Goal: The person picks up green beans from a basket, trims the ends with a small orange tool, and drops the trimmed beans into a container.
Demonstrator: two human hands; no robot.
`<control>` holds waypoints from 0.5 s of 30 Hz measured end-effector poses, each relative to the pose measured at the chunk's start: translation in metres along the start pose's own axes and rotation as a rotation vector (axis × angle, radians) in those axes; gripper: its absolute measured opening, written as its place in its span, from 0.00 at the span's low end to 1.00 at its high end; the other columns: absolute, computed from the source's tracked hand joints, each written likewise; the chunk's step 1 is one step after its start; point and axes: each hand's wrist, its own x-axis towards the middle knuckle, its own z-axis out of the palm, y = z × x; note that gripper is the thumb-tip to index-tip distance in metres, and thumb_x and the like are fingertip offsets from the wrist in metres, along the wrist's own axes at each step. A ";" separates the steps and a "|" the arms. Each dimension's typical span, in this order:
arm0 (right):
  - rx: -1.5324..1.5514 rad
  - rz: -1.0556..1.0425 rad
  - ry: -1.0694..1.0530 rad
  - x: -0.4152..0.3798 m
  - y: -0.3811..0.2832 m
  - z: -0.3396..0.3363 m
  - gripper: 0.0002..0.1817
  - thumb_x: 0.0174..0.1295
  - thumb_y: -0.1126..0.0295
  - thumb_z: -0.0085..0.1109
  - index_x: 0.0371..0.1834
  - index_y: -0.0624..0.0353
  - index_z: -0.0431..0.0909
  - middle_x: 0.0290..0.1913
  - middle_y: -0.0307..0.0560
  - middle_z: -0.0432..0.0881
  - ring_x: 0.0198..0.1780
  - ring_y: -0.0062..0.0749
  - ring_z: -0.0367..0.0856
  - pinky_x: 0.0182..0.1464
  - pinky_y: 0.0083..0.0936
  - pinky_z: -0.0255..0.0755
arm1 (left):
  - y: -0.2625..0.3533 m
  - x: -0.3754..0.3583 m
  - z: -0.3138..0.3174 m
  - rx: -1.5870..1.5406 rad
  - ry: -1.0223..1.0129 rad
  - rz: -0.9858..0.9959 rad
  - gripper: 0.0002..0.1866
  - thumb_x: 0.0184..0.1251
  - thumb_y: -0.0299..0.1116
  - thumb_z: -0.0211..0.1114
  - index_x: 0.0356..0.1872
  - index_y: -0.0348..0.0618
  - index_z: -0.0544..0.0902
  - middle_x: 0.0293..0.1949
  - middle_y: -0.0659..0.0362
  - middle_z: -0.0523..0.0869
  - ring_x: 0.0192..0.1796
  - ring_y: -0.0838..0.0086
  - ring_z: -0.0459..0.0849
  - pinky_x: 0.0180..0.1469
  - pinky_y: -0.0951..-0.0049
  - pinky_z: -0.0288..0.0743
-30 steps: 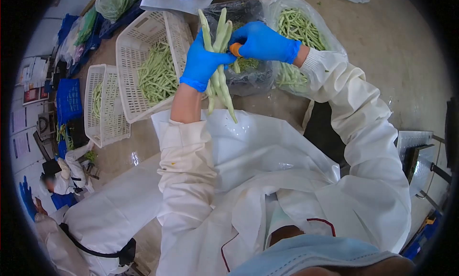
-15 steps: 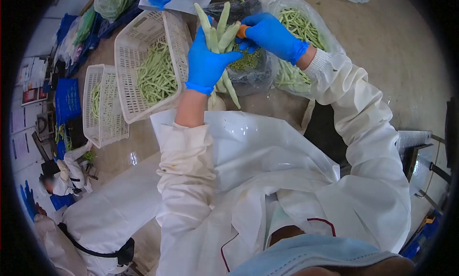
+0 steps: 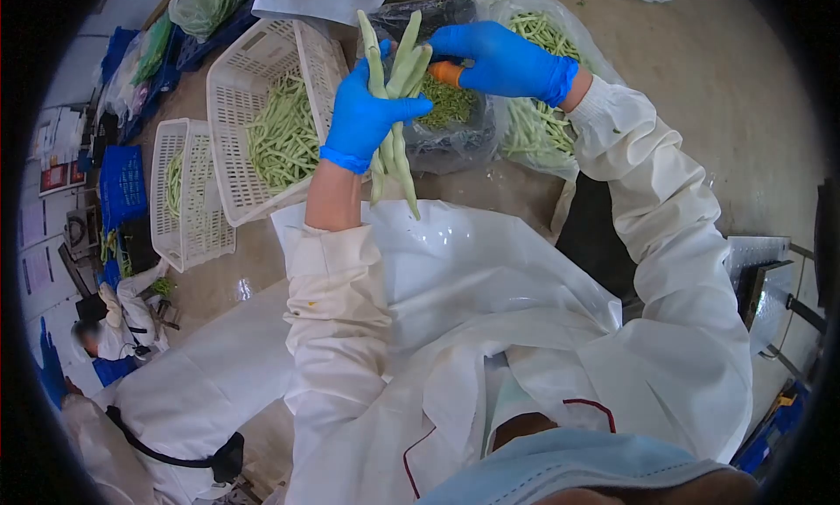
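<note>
My left hand (image 3: 363,118), in a blue glove, is closed around a bunch of long, flat green beans (image 3: 400,78). The beans stick out above and below the fist, the lower ends hanging over my apron. Just right of their upper ends, my gloved right hand (image 3: 512,63) grips a small tool with an orange handle (image 3: 447,73); its working end cannot be made out. Beneath and between my hands stands a container lined with dark plastic (image 3: 455,148), holding small green trimmings (image 3: 446,105).
A white perforated crate (image 3: 229,168) of green beans stands left of my hands, with a smaller crate (image 3: 194,229) beside it. On the right is a clear plastic bag (image 3: 595,54) of beans. Co-workers in white, one a seated person (image 3: 131,317), are at the left.
My left hand has shifted slightly left and down with the beans. My right hand has moved a little right, widening the gap. Another person's blue-gloved hand at the top has left the view.
</note>
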 end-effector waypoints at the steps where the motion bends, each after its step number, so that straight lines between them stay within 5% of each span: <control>1: -0.022 0.007 -0.020 0.000 0.002 0.000 0.13 0.58 0.69 0.55 0.46 0.58 0.76 0.35 0.51 0.79 0.31 0.38 0.77 0.36 0.28 0.72 | -0.001 0.000 0.001 0.005 0.007 0.008 0.42 0.40 0.19 0.70 0.62 0.35 0.62 0.55 0.54 0.73 0.55 0.69 0.74 0.54 0.73 0.71; 9: 0.017 0.097 -0.148 0.000 -0.009 -0.014 0.12 0.57 0.70 0.55 0.45 0.59 0.76 0.34 0.52 0.79 0.32 0.44 0.77 0.35 0.31 0.72 | -0.012 0.003 -0.001 -0.089 0.010 0.030 0.42 0.39 0.26 0.74 0.61 0.32 0.63 0.54 0.52 0.73 0.55 0.70 0.74 0.54 0.73 0.71; 15: -0.166 0.114 -0.122 0.000 -0.014 -0.003 0.12 0.56 0.71 0.55 0.43 0.62 0.77 0.33 0.51 0.79 0.30 0.32 0.76 0.37 0.25 0.71 | -0.009 0.002 0.006 0.010 0.016 0.042 0.36 0.43 0.16 0.67 0.59 0.35 0.67 0.54 0.51 0.73 0.54 0.70 0.75 0.50 0.70 0.76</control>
